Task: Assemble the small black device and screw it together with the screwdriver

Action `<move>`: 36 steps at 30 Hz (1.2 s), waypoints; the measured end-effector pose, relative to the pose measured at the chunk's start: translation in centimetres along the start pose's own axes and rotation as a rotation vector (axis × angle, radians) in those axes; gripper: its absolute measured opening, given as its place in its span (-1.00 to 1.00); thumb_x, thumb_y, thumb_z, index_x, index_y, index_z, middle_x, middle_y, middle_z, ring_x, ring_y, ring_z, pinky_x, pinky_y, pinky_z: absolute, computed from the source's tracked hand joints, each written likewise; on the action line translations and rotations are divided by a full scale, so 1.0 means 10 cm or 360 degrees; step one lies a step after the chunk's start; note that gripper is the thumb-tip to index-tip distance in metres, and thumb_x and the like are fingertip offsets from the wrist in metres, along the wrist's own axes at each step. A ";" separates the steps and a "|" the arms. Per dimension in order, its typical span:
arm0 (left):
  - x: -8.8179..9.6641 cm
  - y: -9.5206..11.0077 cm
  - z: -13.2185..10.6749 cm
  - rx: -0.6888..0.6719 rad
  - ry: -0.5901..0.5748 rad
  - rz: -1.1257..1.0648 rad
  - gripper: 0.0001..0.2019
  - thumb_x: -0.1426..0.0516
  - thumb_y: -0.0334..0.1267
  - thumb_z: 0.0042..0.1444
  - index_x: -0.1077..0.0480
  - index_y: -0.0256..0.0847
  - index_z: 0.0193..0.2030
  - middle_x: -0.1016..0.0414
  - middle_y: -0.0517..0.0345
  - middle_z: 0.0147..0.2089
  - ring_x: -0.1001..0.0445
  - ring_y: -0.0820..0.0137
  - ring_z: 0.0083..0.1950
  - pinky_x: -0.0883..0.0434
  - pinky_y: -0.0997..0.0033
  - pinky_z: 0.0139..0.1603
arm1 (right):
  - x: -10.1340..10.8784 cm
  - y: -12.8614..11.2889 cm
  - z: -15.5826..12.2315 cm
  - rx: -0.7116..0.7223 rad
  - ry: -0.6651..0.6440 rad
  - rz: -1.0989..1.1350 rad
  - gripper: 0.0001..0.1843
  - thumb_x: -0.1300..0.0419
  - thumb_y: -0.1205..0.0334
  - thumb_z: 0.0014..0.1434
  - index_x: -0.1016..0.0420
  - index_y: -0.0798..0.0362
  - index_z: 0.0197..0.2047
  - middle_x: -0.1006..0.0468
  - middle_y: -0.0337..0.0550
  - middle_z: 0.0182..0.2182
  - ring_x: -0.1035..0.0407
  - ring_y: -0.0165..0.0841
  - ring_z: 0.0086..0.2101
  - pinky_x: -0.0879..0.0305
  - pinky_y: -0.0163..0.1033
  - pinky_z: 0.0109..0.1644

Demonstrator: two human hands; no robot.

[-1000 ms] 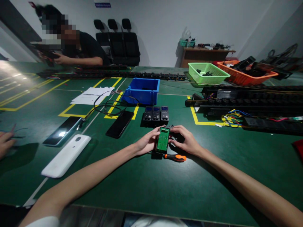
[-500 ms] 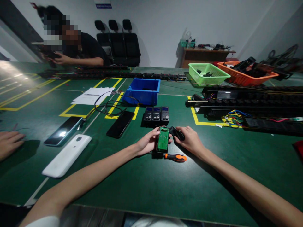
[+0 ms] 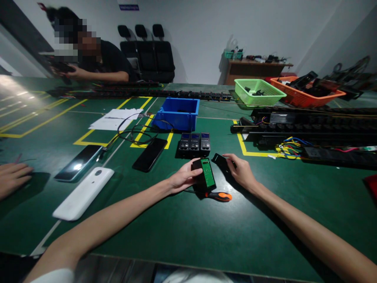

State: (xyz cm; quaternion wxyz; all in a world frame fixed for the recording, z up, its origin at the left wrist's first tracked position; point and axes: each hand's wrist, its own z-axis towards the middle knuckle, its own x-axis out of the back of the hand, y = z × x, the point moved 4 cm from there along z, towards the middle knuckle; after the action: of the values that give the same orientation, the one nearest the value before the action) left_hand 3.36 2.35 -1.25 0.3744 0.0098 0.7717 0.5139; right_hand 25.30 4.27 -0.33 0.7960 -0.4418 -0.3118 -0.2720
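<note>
My left hand [image 3: 186, 175] is closed around a black box-shaped device [image 3: 201, 180], its thumb on the side. One face of the device is uncovered and shows a green circuit board [image 3: 208, 173]. To the right, my right hand [image 3: 239, 169] pinches a flat black cover [image 3: 221, 161], tilted and apart from the device. An orange and black screwdriver [image 3: 220, 196] lies on the table just below the device, its shaft partly hidden. Several black modules with small blue screens [image 3: 194, 144] stand in a row beyond my hands.
Behind the modules is a blue bin [image 3: 178, 114]. A black phone [image 3: 150, 155], another phone [image 3: 79, 162] and a white power-bank-like object [image 3: 83, 193] lie left. Black rails with wires [image 3: 306, 125], a green basket [image 3: 259, 94] and an orange basket [image 3: 309, 94] are right. Another person's hand [image 3: 14, 177] rests at left.
The device has turned in my left hand, showing more of its black side. My right hand has shifted slightly right with the black cover, which now lies at a different angle.
</note>
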 end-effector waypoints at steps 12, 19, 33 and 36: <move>-0.03 -0.02 0.00 -0.0133 -0.0006 0.0280 -0.41 -0.37 -0.38 -0.15 -0.28 -0.15 0.05 -0.43 0.06 -0.04 -0.43 0.31 0.00 -0.40 0.28 0.02 | 0.06 0.20 0.08 -0.0316 0.0122 0.0752 -0.82 -0.10 0.22 0.18 -0.50 0.06 -0.23 -0.54 -0.16 -0.30 -0.42 -0.29 -0.29 -0.31 -0.21 -0.20; -0.06 0.01 -0.01 -0.0308 0.0022 0.0526 -0.45 -0.35 -0.35 -0.10 -0.28 -0.18 0.04 -0.37 0.00 0.04 -0.38 0.27 0.06 -0.37 0.24 0.07 | 0.07 0.34 0.05 -0.0438 0.0323 0.1071 -0.93 -0.09 0.31 0.07 -0.37 0.01 -0.33 -0.39 -0.28 -0.47 -0.30 -0.37 -0.46 -0.26 -0.27 -0.38; -0.03 0.06 -0.02 -0.0476 0.0085 0.0833 -0.48 -0.33 -0.27 -0.08 -0.30 -0.19 0.04 -0.38 0.04 -0.01 -0.39 0.31 -0.07 -0.29 0.37 -0.01 | 0.01 -0.03 -0.03 -0.0237 0.0150 0.1026 -0.67 -0.25 0.06 0.10 -0.24 -0.03 -0.16 -0.27 -0.26 -0.37 -0.24 -0.37 -0.38 -0.26 -0.27 -0.32; -0.05 0.03 -0.04 -0.0489 0.0078 0.0853 -0.51 -0.31 -0.27 -0.04 -0.28 -0.18 0.04 -0.36 0.01 0.03 -0.39 0.29 -0.03 -0.30 0.35 0.02 | 0.01 -0.08 -0.04 -0.0176 0.0091 0.0917 -0.65 -0.24 0.06 0.12 -0.25 -0.03 -0.09 -0.34 -0.22 -0.31 -0.30 -0.33 -0.29 -0.31 -0.22 -0.20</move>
State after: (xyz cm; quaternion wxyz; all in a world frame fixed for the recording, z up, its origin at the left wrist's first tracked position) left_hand 3.38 1.97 -0.59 0.2041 0.1439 0.6638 0.7050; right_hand 24.84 3.53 0.01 0.8236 -0.5470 -0.1358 -0.0636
